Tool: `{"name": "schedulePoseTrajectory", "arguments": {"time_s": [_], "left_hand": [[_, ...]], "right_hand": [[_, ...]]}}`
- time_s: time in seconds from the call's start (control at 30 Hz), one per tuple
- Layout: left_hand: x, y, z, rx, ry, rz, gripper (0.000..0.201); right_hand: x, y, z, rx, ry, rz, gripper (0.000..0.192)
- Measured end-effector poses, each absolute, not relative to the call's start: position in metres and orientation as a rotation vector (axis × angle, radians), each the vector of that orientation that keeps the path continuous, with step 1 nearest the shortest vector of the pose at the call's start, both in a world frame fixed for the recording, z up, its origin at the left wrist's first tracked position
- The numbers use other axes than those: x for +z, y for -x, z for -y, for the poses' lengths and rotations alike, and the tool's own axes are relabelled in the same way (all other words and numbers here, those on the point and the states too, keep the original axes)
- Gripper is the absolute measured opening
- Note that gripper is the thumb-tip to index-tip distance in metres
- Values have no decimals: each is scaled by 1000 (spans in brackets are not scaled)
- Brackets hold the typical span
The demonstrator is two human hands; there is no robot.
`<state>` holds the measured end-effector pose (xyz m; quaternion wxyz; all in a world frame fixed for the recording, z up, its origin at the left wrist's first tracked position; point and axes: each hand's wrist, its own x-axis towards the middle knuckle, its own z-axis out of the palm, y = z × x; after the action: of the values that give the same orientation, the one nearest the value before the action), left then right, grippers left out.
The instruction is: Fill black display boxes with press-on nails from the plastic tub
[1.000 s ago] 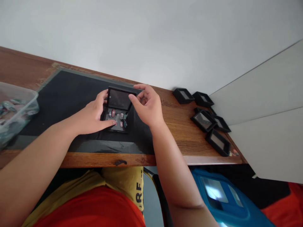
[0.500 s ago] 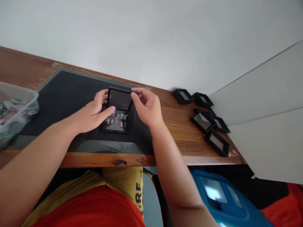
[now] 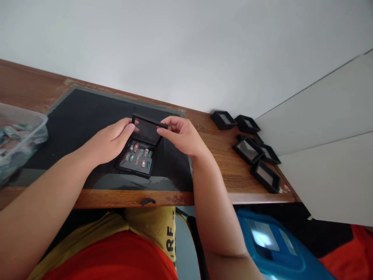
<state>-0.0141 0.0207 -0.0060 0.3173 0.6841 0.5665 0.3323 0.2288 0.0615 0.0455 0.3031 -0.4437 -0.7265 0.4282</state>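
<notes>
- The left hand [image 3: 109,142] holds the left side of a small black box [image 3: 136,157]. Its thumb and fingers are pinched on the edge of the lid [image 3: 147,130].
- The right hand [image 3: 183,136] holds the right side of the lid. Its thumb and fingers are pinched on that edge too.
- The lid is tilted up at the back, so the box is open.
- The box sits on a black mat [image 3: 78,116], near the front edge of a brown wooden table [image 3: 215,140].
- Inside the box are little fake nails [image 3: 138,153] in pink, green and grey, lying in rows.
- A clear plastic tub [image 3: 20,136] with more small colored bits stands at the far left of the table.
- Six more small black boxes [image 3: 250,146] sit together on the right side of the table, well apart from the hands.
</notes>
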Motion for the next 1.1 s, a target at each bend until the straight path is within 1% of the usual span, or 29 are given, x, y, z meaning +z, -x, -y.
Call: {"name": "schedulePoseTrajectory", "arguments": {"time_s": [0.07,0.27,0.43,0.5,0.53,0.6,0.7,0.77,0.87,1.1], "left_hand": [[-5,14,-20,969,-1798,-1458,64],[-6,16,-23,1128,-1713,-1364,68],[-8,15,-28,1086,-1635,-1395,81],[-9,15,-29,1074,-1613,-1399,82],[-9,15,-29,1076,-1601,-1390,79],[-10,15,-29,1078,-1599,-1370,69],[-11,16,-27,1034,-1629,-1349,58],[-10,17,-26,965,-1665,-1340,58],[-9,17,-26,859,-1720,-1355,61],[-9,18,-29,781,-1738,-1415,63]], "right_hand": [[45,-229,-61,1118,1157,1955,22],[44,-229,-56,852,1116,2081,19],[52,-227,-44,744,1104,2164,17],[55,-227,-40,793,1120,2191,16],[56,-228,-39,838,1122,2206,17],[59,-229,-37,946,1116,2248,19],[65,-232,-36,1076,1121,2310,28],[68,-233,-35,1187,1129,2376,31],[71,-231,-34,1325,1137,2527,30],[68,-226,-34,1278,1255,2652,42]]}}
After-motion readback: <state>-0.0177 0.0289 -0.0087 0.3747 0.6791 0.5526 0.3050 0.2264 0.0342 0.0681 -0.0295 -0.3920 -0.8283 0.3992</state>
